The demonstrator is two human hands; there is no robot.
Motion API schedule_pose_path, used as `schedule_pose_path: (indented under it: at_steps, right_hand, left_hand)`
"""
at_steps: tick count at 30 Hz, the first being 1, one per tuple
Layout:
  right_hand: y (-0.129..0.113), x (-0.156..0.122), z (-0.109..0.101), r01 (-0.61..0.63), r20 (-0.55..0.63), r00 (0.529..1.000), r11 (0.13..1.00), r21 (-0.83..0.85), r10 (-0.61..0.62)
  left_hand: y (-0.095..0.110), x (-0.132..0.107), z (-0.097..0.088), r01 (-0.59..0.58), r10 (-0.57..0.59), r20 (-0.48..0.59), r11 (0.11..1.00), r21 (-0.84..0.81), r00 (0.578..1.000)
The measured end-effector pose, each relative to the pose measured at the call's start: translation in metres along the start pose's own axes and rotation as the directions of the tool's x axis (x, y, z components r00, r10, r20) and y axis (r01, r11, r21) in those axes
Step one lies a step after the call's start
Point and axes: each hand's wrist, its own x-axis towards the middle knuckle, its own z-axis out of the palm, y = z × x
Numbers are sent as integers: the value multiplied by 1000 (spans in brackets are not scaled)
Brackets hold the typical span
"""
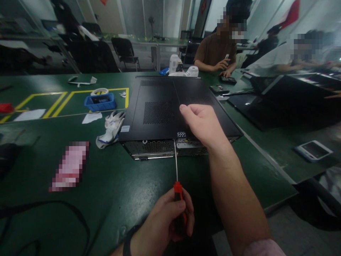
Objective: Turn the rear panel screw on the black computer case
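Observation:
A black desktop computer case (160,106) lies flat on the green table (106,185), its rear panel facing me. My left hand (167,220) is closed round the red and black handle of a screwdriver (176,174). The thin shaft reaches up to the case's rear edge near the middle. My right hand (204,124) rests on the case's top cover near that rear edge. Its fingers are curled and pressed on the cover, with nothing held in them that I can see.
White work gloves (112,128) lie left of the case. A blue tray (100,102) with a tape roll (99,91) stands behind them, by yellow floor-tape lines. A pink blurred item (69,165) lies left. Two people sit at the far right with other devices. A black cable (39,209) crosses front left.

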Motion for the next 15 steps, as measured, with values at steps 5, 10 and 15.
schedule_pose_path:
  at_steps: [5, 10, 15]
  right_hand:
    - [1, 0, 0, -1, -2, 1000, 1000, -3, 1]
    - [2, 0, 0, -3, 1, 1000, 1000, -1, 3]
    - [2, 0, 0, -6, 4, 1000, 1000, 7, 6]
  left_hand:
    - [0, -3, 1, -4, 8, 47, 997, -76, 999]
    - [3, -5, 4, -2, 2, 45, 1000, 0, 999]
    - [-1, -3, 2, -8, 8, 18, 999, 52, 1000]
